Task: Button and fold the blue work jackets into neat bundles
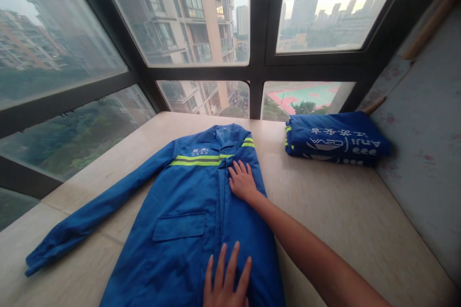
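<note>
A blue jacket (180,206) with yellow-green reflective stripes lies front side up on the pale stone sill (317,211), its collar toward the window. One sleeve stretches out to the lower left; the other sleeve is not visible. My right hand (243,180) rests on the jacket's upper front beside the placket, just below the stripe, fingers spread. Nearer to me, at the bottom edge of the view, my left hand (226,280) lies on the lower front with its fingers apart. Neither hand grips anything.
Folded blue garments (334,138) with white lettering are stacked at the back right, against the patterned wall (425,153). Dark window frames (256,33) rise behind and to the left of the sill. Buildings show through the glass.
</note>
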Demonstrator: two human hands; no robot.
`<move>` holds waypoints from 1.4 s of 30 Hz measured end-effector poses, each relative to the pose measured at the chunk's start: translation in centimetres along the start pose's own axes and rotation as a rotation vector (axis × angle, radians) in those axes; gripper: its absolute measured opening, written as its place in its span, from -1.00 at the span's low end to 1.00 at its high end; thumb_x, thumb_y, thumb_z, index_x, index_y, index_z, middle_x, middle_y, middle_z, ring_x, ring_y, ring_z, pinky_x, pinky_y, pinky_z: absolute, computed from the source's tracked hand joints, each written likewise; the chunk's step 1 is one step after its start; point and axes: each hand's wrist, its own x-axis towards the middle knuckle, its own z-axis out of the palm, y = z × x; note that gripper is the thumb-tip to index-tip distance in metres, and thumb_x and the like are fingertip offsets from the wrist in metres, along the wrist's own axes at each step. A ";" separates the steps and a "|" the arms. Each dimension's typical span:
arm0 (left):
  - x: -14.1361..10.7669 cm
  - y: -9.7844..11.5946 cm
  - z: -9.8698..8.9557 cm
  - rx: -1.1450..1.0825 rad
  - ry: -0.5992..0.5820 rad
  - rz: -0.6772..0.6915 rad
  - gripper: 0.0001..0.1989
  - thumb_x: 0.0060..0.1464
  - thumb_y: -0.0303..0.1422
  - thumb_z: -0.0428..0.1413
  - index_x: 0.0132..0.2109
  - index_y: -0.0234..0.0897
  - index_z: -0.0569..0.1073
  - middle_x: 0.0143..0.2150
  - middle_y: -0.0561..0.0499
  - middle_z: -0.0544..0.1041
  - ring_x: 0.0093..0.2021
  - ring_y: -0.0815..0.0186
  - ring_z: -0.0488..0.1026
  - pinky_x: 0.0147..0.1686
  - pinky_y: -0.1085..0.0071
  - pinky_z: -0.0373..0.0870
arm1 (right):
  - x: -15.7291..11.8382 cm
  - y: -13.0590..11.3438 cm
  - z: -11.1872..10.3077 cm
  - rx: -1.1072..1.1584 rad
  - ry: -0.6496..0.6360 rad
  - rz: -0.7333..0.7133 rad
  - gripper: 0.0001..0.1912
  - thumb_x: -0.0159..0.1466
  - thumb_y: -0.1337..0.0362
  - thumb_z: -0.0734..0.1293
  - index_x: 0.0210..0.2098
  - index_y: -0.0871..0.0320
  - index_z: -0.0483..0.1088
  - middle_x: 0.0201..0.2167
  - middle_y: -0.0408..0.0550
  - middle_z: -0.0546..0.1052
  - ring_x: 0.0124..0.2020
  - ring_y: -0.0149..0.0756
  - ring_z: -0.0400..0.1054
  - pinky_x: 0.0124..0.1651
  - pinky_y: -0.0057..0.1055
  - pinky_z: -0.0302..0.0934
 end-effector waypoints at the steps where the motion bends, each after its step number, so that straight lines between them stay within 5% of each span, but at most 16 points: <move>1: 0.6 0.1 0.3 0.024 0.004 0.092 -0.30 -0.01 -0.32 0.18 0.30 0.09 0.29 0.32 0.03 0.35 0.41 0.07 0.05 0.40 -0.01 -0.27 | 0.0 0.2 0.2 -0.013 -0.003 -0.002 -0.48 0.38 0.15 0.13 0.29 0.13 0.25 0.41 0.08 0.09 0.43 0.00 -0.17 0.39 0.05 -0.36; 4: 1.7 0.7 1.0 0.078 -0.053 0.154 -0.28 -0.02 -0.37 0.14 0.33 0.01 0.27 0.33 0.01 0.34 0.44 0.08 -0.05 0.40 -0.02 -0.45 | 0.2 0.8 0.3 -0.018 -0.022 -0.002 -0.47 0.38 0.14 0.12 0.30 0.12 0.23 0.42 0.06 0.08 0.43 -0.02 -0.17 0.40 0.03 -0.36; 8: 1.9 2.0 1.1 0.059 -0.217 0.071 -0.09 -0.15 -0.57 0.06 0.38 0.05 0.15 0.41 0.01 0.20 0.41 0.00 0.05 0.36 -0.14 -0.22 | 0.7 1.7 -0.1 -0.015 -0.030 -0.010 -0.46 0.38 0.12 0.12 0.31 0.10 0.22 0.42 0.02 0.08 0.43 -0.05 -0.16 0.40 0.03 -0.36; 13: 3.2 4.5 1.4 -0.083 -0.352 -0.017 -0.06 -0.11 -0.56 0.03 0.42 0.06 0.02 0.48 0.00 0.00 0.40 -0.13 0.05 0.26 -0.29 0.02 | 0.9 3.5 -0.4 -0.025 -0.027 -0.014 -0.45 0.37 0.11 0.13 0.32 0.10 0.21 0.41 0.00 0.11 0.42 -0.08 -0.14 0.41 0.00 -0.36; 27: 9.1 11.6 2.4 -0.502 -0.463 -0.085 -0.25 0.13 -0.27 0.08 0.43 -0.02 0.03 0.51 -0.06 -0.22 0.46 -0.14 -0.22 0.33 -0.38 -0.30 | 0.5 12.5 -3.2 -0.126 -0.054 0.000 -0.41 0.36 0.16 0.14 0.36 0.12 0.14 0.40 0.00 0.13 0.40 -0.10 -0.07 0.39 -0.05 -0.26; 32: 9.0 12.3 3.4 -0.483 -0.475 -0.073 -0.21 0.10 -0.27 0.12 0.43 -0.02 0.02 0.51 -0.11 -0.21 0.45 -0.19 -0.18 0.31 -0.42 -0.26 | 1.1 10.7 -2.7 -0.145 -0.024 0.115 -0.46 0.37 0.17 0.11 0.32 0.08 0.20 0.37 0.08 0.17 0.38 0.01 -0.06 0.34 0.13 -0.24; 37: 9.6 12.0 2.5 -0.481 -0.504 -0.041 -0.18 0.10 -0.30 0.11 0.44 0.05 -0.04 0.51 -0.05 -0.16 0.45 -0.20 -0.14 0.30 -0.43 -0.22 | 2.7 6.8 -0.6 -0.117 0.045 0.353 -0.32 0.35 0.03 0.13 0.32 0.34 0.15 0.38 0.33 0.09 0.40 0.25 -0.18 0.31 0.29 -0.33; 42: 9.4 13.3 2.6 -0.525 -0.516 -0.053 -0.20 0.14 -0.32 0.07 0.44 0.06 -0.07 0.48 -0.05 -0.03 0.43 -0.22 -0.09 0.28 -0.46 -0.17 | 3.0 6.9 -0.1 -0.114 0.063 0.379 -0.28 0.33 0.04 0.13 0.37 0.32 0.08 0.41 0.25 0.03 0.42 0.17 -0.21 0.34 0.25 -0.37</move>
